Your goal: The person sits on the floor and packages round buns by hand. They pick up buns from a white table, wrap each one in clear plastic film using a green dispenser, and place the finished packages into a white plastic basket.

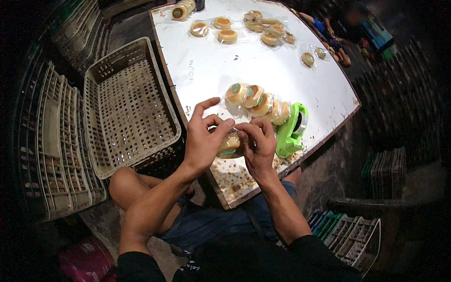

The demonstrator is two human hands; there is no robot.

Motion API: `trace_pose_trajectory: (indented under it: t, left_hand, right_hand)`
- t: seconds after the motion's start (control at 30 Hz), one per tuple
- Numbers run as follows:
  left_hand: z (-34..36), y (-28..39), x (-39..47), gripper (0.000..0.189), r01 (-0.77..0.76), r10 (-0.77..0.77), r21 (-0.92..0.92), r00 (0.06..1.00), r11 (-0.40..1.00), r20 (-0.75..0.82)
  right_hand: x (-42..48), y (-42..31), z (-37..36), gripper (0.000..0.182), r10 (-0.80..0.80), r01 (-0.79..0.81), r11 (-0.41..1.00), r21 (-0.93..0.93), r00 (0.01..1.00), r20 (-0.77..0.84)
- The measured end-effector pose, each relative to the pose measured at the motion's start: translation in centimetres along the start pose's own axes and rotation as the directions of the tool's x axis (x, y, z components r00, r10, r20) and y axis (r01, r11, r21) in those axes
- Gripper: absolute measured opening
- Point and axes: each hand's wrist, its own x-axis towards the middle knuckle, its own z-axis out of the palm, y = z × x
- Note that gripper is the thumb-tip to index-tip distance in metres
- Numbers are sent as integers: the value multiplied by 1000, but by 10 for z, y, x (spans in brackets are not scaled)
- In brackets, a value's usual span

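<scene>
Between my two hands is a round bun in clear plastic wrap (230, 143), with a green label on its lower side. My left hand (204, 135) pinches the wrap's top with thumb and a bent finger, its index finger stretched out. From the other side, my right hand (260, 141) grips the same wrap with thumb and fingertips. Just beyond my hands lies a leaning row of wrapped buns (261, 102), some with green labels. A bright green tape dispenser (290, 135) stands to the right of my right hand, at the end of that row.
More wrapped buns (271, 28) are scattered over the far part of the white table (204, 74). Left of the table sits a plastic crate (130, 109), with stacked crates (58, 141) beside it. Other crates (347, 229) are at lower right. Another person (333, 30) sits beyond the far right edge.
</scene>
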Motion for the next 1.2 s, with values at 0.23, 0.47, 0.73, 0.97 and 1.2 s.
trace_pose_trajectory:
  t: [0.23,0.47,0.73,0.97,1.2]
  left_hand:
    - [16,-18,-3,16,-259,253,-115,965,959,-67]
    - [20,-43,9,26,-292,273,-60,937,955,-217]
    - [40,-46,18,24,-273,268,-15,952,962,-148]
    - [38,-62,26,22,-188,175,-67,971,980,-162]
    - [46,-78,37,25,73,-149,-275,952,959,-267]
  right_hand:
    - [-5,2,22,7,535,-349,523,778,845,19]
    - [-16,27,-16,27,577,-368,780,506,736,-354]
    - [-79,176,-93,50,841,-878,479,25,450,-301]
    - [-99,112,-93,42,872,-896,439,62,409,-270]
    - [-33,22,-3,14,527,-468,825,317,840,-131]
